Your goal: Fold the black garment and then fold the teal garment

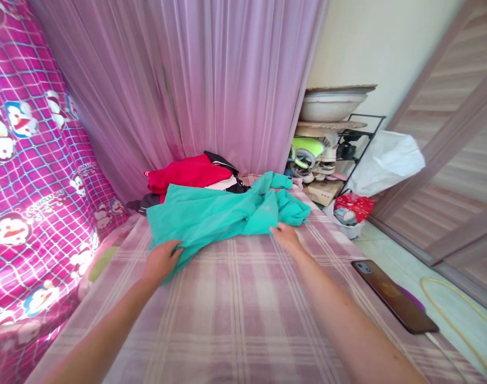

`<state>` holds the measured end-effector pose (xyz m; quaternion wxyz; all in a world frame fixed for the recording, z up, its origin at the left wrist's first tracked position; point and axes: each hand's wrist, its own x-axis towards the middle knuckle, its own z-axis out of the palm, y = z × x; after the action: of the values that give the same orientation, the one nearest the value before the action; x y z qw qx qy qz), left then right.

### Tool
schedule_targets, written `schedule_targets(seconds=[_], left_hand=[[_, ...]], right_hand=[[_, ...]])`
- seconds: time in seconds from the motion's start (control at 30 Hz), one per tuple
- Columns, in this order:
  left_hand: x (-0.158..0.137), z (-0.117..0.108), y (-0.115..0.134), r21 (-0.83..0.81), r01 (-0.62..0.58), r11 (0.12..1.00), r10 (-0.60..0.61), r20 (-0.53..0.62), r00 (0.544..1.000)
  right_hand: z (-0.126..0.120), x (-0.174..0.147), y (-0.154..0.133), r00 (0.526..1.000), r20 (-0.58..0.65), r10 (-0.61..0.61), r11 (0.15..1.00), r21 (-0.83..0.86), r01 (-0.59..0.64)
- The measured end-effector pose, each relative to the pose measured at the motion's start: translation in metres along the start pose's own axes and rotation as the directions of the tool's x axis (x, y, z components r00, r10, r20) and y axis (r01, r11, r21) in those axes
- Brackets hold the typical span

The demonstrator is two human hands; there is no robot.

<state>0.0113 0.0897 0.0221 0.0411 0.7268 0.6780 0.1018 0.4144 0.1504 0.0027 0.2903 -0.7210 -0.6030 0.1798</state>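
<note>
A teal shirt lies crumpled across the checked bed sheet, with a small pale mark on its right part. Its left end spreads wider, while the right end is bunched in folds. My left hand is closed on the near left edge of the cloth, thumb and fingers pinched together. At the near edge further right, my right hand grips the shirt between thumb and fingers. Just behind the shirt is a heap of clothes with a red garment on top and black and white pieces beside it.
Purple curtains hang behind the bed, and a pink patterned cloth hangs at the left. A phone with a cable lies on the right edge of the checked sheet. Beyond it stand a shoe rack and a white bag.
</note>
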Motion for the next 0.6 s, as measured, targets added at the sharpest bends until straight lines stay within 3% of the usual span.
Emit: schedule_targets(seconds=[0.1,0.2,0.37,0.47,0.53,0.6], left_hand=[[0.005,-0.025,0.002,0.043,0.126,0.991,-0.124,-0.044,0.991],[0.01,-0.052,0.006,0.126,0.128,0.984,-0.114,-0.114,0.987],[0.018,-0.09,0.015,0.223,0.163,0.961,-0.119,-0.197,0.973],[0.02,-0.107,0.021,0.265,0.176,0.948,-0.122,-0.21,0.97],[0.018,-0.115,0.024,0.291,0.165,0.942,-0.104,-0.213,0.971],[0.016,-0.12,0.026,0.308,0.151,0.939,-0.08,-0.233,0.969]], right_hand=[[-0.043,0.013,0.002,0.991,-0.131,-0.004,1.0,0.019,0.006],[-0.08,0.019,0.0,0.976,-0.215,-0.016,0.998,0.053,0.028],[-0.107,0.018,-0.017,0.943,-0.326,-0.067,0.981,0.151,0.122],[-0.12,0.015,-0.026,0.965,-0.236,-0.112,0.978,0.147,0.15],[-0.132,0.012,-0.029,0.982,-0.087,-0.168,0.963,0.2,0.182],[-0.144,0.006,-0.034,0.969,0.069,-0.237,0.933,0.295,0.207]])
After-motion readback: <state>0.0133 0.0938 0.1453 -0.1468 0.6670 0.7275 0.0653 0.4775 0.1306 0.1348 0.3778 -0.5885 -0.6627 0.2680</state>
